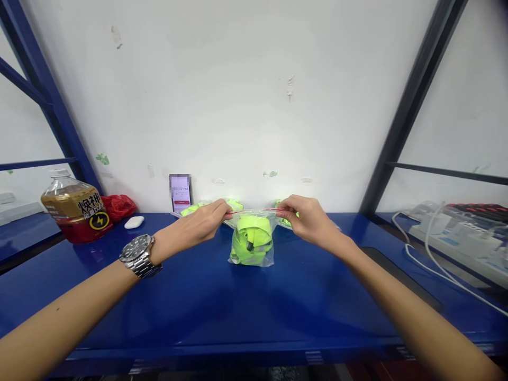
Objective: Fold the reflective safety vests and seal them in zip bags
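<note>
A clear zip-lock bag [252, 241] with a folded neon-yellow strap or vest [254, 238] inside hangs between my two hands, its bottom near the blue tabletop. My left hand [204, 219], with a metal watch [138, 255] on the wrist, pinches the left end of the bag's red-lined top edge. At the opposite end, my right hand [304, 218] pinches the same edge between thumb and fingers. The top edge is stretched straight. Whether the zip is sealed cannot be made out. Behind my hands lie more bagged neon-yellow items [234, 204], partly hidden.
A phone [181, 193] leans against the wall. To the left stand a large drink bottle [77, 206], a red plastic bag [118, 206] and a white earbud case [134, 222]. A dark flat device [400, 278] lies right, near white cables [431, 264]. Blue shelf posts [405, 106] flank the tabletop [246, 312].
</note>
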The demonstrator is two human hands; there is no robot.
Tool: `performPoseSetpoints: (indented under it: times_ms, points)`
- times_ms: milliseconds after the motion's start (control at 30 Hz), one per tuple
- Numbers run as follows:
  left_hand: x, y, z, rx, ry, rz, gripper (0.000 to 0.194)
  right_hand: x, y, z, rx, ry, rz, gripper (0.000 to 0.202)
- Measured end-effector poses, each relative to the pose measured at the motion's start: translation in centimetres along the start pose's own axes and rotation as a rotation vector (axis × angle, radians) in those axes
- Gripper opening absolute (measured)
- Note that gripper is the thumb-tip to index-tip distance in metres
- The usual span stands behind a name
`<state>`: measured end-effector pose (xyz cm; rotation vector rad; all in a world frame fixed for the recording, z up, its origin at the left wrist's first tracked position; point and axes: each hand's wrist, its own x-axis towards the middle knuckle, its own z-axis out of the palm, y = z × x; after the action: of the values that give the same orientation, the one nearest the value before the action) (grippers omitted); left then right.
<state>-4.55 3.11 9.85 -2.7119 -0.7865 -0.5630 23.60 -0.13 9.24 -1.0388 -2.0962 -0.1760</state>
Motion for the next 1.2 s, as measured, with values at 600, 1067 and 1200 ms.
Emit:
performPoseSetpoints:
  times_ms: [600,1067,1200]
  points:
    - [0.3,0.5,-0.9,-0.12,-0.013,-0.088,0.015,-0.1,-0.3,-0.3,-0.013,-0.018,-0.004,0.011]
    - [0.4,0.7,-1.2,-0.093,-0.01,-0.074,0.013,0.0,-0.4,-0.5,-0.018,-0.052,0.022,0.01]
    - [0.5,0.8,-1.4,-0.084,0.014,-0.034,0.015,0.0,-0.2,-0.7,-0.001,-0.036,-0.025,0.008]
